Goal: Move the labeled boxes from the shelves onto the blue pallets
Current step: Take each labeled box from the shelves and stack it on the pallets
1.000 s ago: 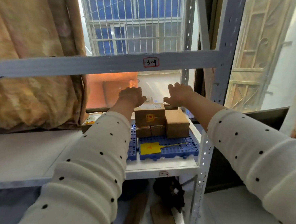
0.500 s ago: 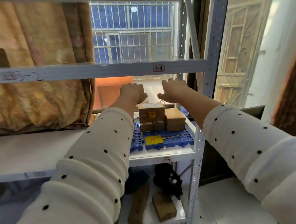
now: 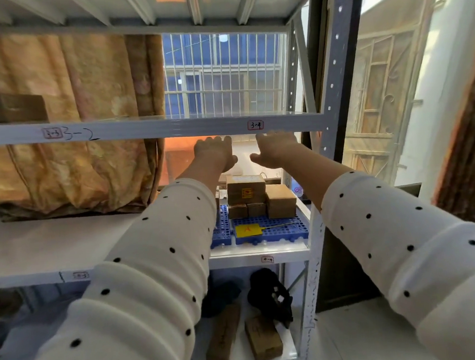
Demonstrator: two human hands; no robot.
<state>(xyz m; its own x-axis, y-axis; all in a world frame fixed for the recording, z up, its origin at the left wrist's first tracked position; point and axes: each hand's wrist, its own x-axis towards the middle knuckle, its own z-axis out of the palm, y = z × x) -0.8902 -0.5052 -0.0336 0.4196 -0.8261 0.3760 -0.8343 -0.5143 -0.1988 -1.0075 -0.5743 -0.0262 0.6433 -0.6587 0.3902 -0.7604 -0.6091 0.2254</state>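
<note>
Hands, left [image 3: 215,154] and right [image 3: 275,148] (both empty), above stacked boxes [image 3: 260,198].

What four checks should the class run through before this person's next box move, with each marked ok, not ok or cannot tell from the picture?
1. Both hands free: ok. The left hand and right hand are open and hold nothing.
2. Room on the blue pallet: ok. Its front part is bare except for a yellow tag.
3. Stack steady: ok. The labeled box sits flat on two small boxes, beside a plain box.
4. Boxes left to move: ok. One box stands on the upper shelf at far left, two more on the bottom shelf; whether they carry labels, cannot tell.
</note>
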